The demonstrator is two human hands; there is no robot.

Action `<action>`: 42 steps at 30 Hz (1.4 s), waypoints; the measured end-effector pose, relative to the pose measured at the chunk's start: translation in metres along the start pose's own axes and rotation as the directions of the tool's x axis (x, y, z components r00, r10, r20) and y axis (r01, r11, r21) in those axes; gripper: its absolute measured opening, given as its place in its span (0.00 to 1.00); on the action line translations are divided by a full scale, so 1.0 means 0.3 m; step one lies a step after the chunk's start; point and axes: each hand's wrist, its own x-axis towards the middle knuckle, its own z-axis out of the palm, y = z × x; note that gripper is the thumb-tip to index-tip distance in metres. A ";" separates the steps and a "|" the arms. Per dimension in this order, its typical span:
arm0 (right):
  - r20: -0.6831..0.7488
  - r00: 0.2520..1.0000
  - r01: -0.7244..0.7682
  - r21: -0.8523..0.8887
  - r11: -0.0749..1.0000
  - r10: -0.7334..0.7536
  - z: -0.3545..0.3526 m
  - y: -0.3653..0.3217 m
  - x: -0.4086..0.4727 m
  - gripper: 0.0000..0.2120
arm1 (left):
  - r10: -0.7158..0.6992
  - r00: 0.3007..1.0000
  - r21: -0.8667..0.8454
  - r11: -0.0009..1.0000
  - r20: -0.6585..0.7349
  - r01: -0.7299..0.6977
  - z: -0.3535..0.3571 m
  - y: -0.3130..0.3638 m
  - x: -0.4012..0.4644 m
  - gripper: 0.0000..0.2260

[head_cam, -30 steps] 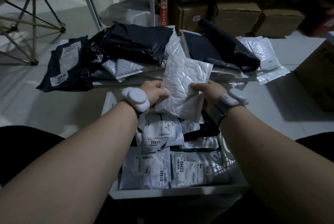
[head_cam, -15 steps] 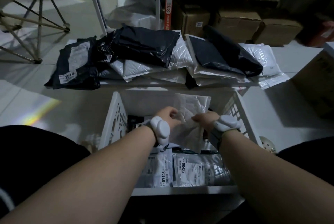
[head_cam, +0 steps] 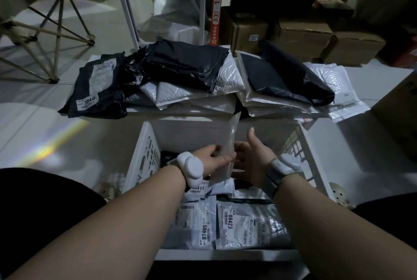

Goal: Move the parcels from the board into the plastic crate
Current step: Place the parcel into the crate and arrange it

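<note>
Both forearms are reaching down into the white plastic crate [head_cam: 144, 155], each wrist wearing a white band. The left hand [head_cam: 212, 161] is pinching a thin white padded mailer [head_cam: 229, 151], which is standing on edge inside the crate, fingers curled against its face. The right hand [head_cam: 250, 157] is hovering just beside it, palm turned inward, thumb up, fingers spread loose and gripping nothing.

Nearest in the crate, glossy grey poly parcels are lying flat, labels reading 07405 [head_cam: 204, 232] and 08423 [head_cam: 230, 221]; a third label beneath the left wrist is partly hidden, ending in 411 [head_cam: 198, 188]. The crate walls are showing slotted cut-outs.

Beyond, on the board [head_cam: 140, 111], crinkled black poly bags and quilted white bubble mailers are lying heaped; one black bag is marked 3040 [head_cam: 89, 100]. Farther back, cardboard boxes [head_cam: 302, 36] are sitting under shelving, beside a red upright strip [head_cam: 217, 8] showing 33.
</note>
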 end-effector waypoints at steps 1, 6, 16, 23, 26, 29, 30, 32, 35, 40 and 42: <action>0.007 1.000 -0.002 -0.011 1.000 0.002 0.007 0.003 -0.002 0.38 | -0.035 0.999 -0.030 0.999 -0.004 0.035 -0.004 -0.004 0.004 0.36; 0.035 0.999 -0.027 -0.107 0.994 0.031 0.007 0.004 0.022 0.34 | -0.257 0.966 -0.215 0.944 -0.003 0.251 -0.027 -0.017 0.029 0.39; -0.255 0.965 -0.140 -0.321 0.937 0.057 -0.053 0.066 0.105 0.11 | -0.367 0.922 -0.446 0.851 -0.127 0.277 -0.056 -0.085 0.081 0.06; -0.180 0.981 -0.137 -0.349 0.927 0.077 -0.051 0.089 0.111 0.05 | -0.311 0.942 -0.423 0.876 -0.128 0.231 -0.061 -0.180 0.140 0.30; -0.230 0.972 -0.132 -0.390 0.911 0.043 -0.055 0.098 0.127 0.10 | -0.303 0.949 -0.418 0.876 -0.087 0.241 -0.060 -0.175 0.132 0.21; -0.289 0.956 -0.151 -0.346 0.926 0.048 -0.070 0.100 0.144 0.08 | -0.328 0.945 -0.404 0.866 -0.014 0.295 -0.054 -0.178 0.123 0.31; -0.305 0.951 -0.155 -0.332 0.931 0.050 -0.075 0.097 0.149 0.07 | -0.355 0.935 -0.405 0.853 0.009 0.328 -0.052 -0.173 0.118 0.26; -0.322 0.945 -0.159 -0.321 0.933 0.050 -0.085 0.104 0.165 0.05 | -0.374 0.927 -0.379 0.859 -0.006 0.344 -0.052 -0.166 0.109 0.17; -0.325 0.945 -0.150 -0.314 0.938 0.042 -0.082 0.112 0.169 0.12 | -0.294 0.948 -0.130 0.952 -0.123 0.278 -0.056 -0.169 0.123 0.17; -0.422 0.903 -0.250 -0.671 0.698 -0.082 -0.120 0.095 0.154 0.38 | -0.273 0.962 0.299 0.920 0.023 0.254 -0.055 -0.134 0.122 0.20; -0.388 0.904 -0.197 -0.751 0.631 -0.180 -0.138 0.093 0.170 0.41 | -0.266 0.961 0.356 0.907 0.073 0.224 -0.045 -0.132 0.120 0.21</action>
